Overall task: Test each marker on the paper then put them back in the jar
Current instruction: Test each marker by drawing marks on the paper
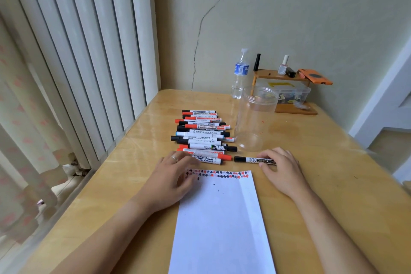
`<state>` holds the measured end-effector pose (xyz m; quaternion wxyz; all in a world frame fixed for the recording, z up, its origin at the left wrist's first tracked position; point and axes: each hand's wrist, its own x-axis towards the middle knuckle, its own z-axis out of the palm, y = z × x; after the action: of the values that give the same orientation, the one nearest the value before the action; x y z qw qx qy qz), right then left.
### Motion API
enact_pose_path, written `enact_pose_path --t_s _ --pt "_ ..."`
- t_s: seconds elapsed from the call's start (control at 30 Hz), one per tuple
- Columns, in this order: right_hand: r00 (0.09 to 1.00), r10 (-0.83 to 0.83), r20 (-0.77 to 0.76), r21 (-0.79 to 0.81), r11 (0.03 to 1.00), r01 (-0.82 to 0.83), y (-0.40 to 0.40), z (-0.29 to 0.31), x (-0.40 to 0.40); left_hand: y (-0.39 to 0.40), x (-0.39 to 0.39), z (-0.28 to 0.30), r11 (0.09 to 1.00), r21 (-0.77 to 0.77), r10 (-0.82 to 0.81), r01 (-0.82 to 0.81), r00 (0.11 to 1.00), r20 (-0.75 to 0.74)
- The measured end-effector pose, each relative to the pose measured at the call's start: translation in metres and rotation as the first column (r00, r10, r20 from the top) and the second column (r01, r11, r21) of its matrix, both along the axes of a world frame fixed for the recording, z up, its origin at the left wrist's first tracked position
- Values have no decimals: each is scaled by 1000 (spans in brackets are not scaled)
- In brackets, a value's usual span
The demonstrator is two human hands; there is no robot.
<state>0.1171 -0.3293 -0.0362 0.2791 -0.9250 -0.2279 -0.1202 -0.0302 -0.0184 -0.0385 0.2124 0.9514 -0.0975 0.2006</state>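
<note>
1. Head view looks down on a wooden counter (311,184) with a white paper (222,218) lying between both forearms; red and black test marks run along the paper's far edge.
2. Right hand (282,169) pinches a black-capped whiteboard marker (253,159) lying flat just beyond the paper's far right corner.
3. Left hand (175,176), blurred, rests with fingers loosely spread by the paper's far left corner, touching the nearest of the row of markers (203,134).
4. Clear jar (255,118) stands upright right of that row.
</note>
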Motion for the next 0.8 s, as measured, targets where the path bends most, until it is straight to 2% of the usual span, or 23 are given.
enact_pose_path --t_s 0.07,0.17,0.3,0.47,0.63,0.7,0.8 --pt "1000 -8 3 1 1000 8 1 0 0 5 9 -1 993 22 117 -119 989 89" --pt "1000 -18 14 -4 1000 18 2 0 0 8 18 -1 970 50 231 -236 968 101" --pt "995 -90 50 21 996 89 2 -2 4 8 19 -1 969 53 234 -239 967 98" --pt "985 -166 46 54 985 164 3 -4 9 8 16 -1 952 -18 305 -305 947 103" --pt "971 -224 87 31 975 222 5 -2 4 6 15 0 934 -107 346 -341 938 33" --pt "967 -193 164 72 980 183 10 0 1 6 14 1 933 -125 342 -336 939 28" --pt "959 -29 282 128 992 -8 29 4 -12 7 12 2 935 -148 330 -322 944 30"
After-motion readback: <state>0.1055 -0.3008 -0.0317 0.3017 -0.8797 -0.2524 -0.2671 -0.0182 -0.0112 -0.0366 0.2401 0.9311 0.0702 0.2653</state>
